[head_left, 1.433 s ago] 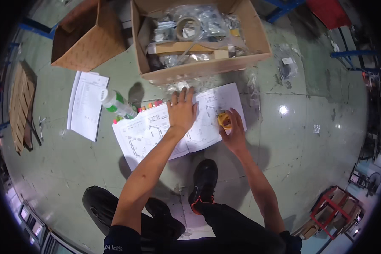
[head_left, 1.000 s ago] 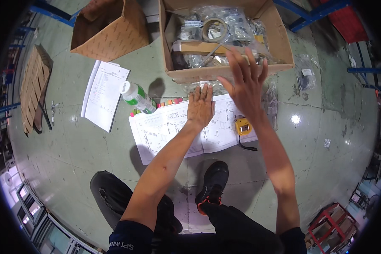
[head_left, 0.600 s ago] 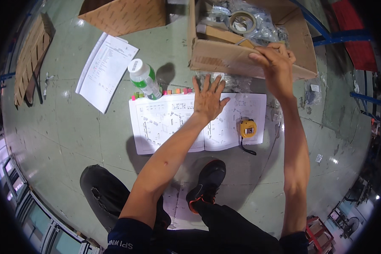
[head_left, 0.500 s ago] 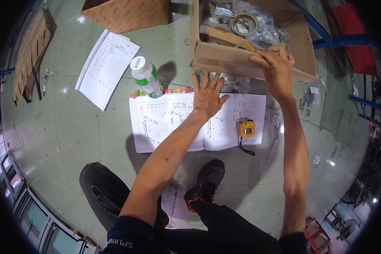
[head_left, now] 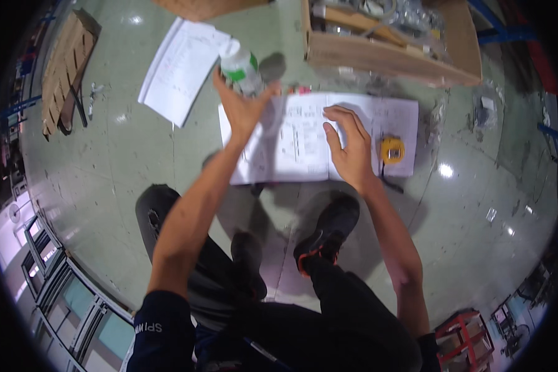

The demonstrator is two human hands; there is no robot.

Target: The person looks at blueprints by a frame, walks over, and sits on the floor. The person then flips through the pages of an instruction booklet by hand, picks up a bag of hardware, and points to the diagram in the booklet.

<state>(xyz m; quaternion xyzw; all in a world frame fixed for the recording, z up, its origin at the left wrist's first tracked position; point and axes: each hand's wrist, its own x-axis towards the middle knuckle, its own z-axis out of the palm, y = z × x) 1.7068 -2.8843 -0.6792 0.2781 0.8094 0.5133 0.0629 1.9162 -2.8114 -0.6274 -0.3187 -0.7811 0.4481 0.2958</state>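
My left hand (head_left: 243,110) reaches toward a white plastic bottle (head_left: 237,65) with a green label, its thumb and fingers spread around the near side. Whether it touches the bottle I cannot tell. Over the middle of an open booklet of drawings (head_left: 304,162) is my right hand (head_left: 351,146), its fingers slightly curled and apart, holding nothing. The booklet lies on the floor with coloured tabs along its far edge. On its right page rests a yellow tape measure (head_left: 392,150) with a black strap.
A cardboard box (head_left: 390,59) of bagged parts stands at the far right, by a blue metal frame (head_left: 508,34). Stapled-looking paper sheets (head_left: 183,71) lie behind the bottle to the left. Slatted cardboard (head_left: 71,71) is at the far left. Plastic bags (head_left: 487,108) lie on the right.
My left hand has left the booklet's far edge and moved left to the bottle. My right hand has let go of the box and come back over the booklet. The view has shifted.
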